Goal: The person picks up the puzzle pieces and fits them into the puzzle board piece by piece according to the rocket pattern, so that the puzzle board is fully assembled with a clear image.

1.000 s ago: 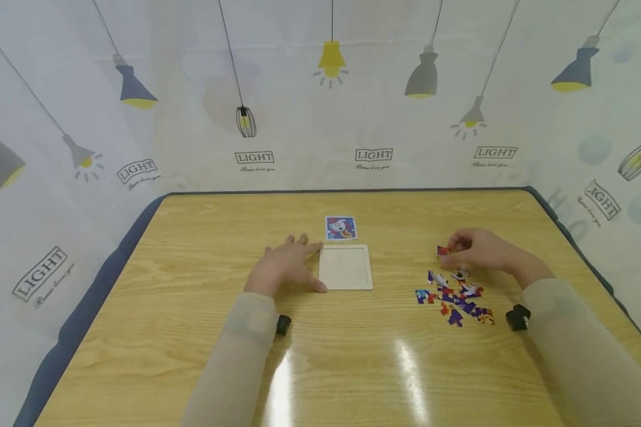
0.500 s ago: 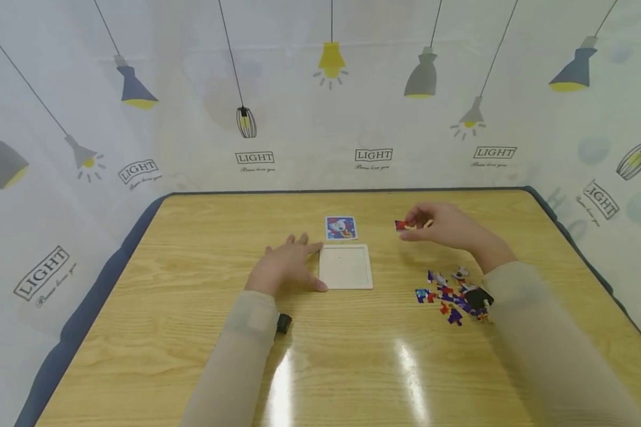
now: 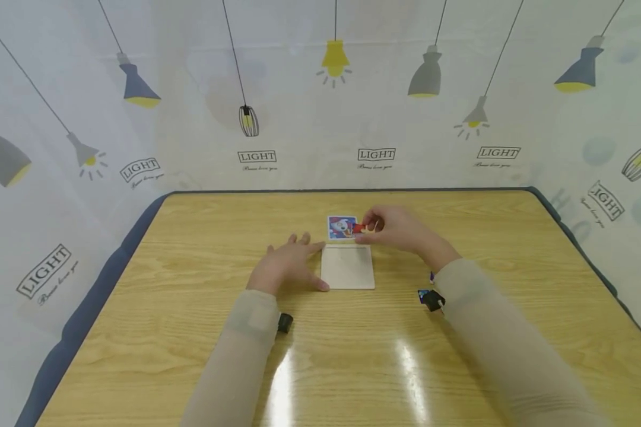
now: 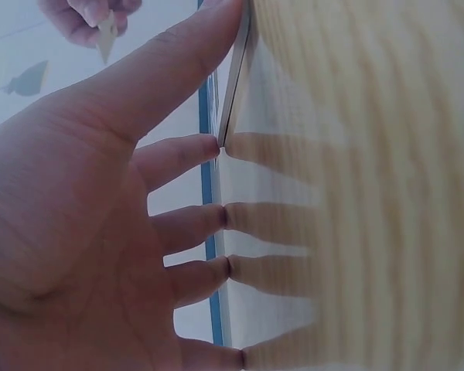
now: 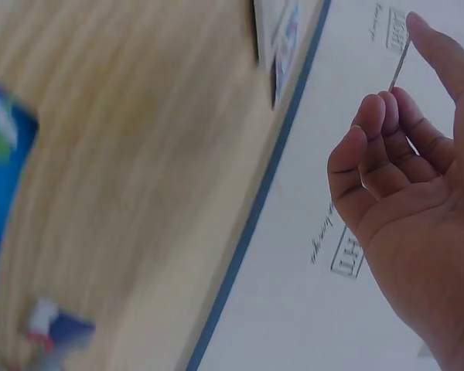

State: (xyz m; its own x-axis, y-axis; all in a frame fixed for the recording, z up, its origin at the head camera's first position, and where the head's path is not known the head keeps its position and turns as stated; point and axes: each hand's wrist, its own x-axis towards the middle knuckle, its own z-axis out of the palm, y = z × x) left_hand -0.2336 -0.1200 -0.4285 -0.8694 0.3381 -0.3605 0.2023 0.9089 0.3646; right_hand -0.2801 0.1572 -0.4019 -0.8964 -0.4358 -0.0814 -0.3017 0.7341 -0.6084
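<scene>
Between the thumb and fingers of my right hand (image 3: 406,232) is a pinched red jigsaw puzzle piece (image 3: 359,228), held up over the right edge of a small picture card (image 3: 340,228). In the right wrist view the puzzle piece (image 5: 400,66) is seen edge-on as a thin line. Just in front of the card lies a flat white puzzle tray (image 3: 347,270). My left hand (image 3: 284,265) rests beside it with spread fingers, thumb and index finger touching the tray's left side. The left wrist view shows the fingertips (image 4: 230,267) down on the table.
Loose puzzle pieces (image 3: 424,295) lie on the wooden table (image 3: 192,284) at the right, mostly hidden by my right sleeve (image 3: 491,320) and the black wrist camera (image 3: 434,300). Blurred puzzle pieces (image 5: 60,326) show in the right wrist view. A curtain with lamp prints (image 3: 288,77) surrounds the table.
My right hand has carried the red puzzle piece leftward from near the pile to the picture card. The left hand stays at the tray. My right sleeve now covers most of the pile.
</scene>
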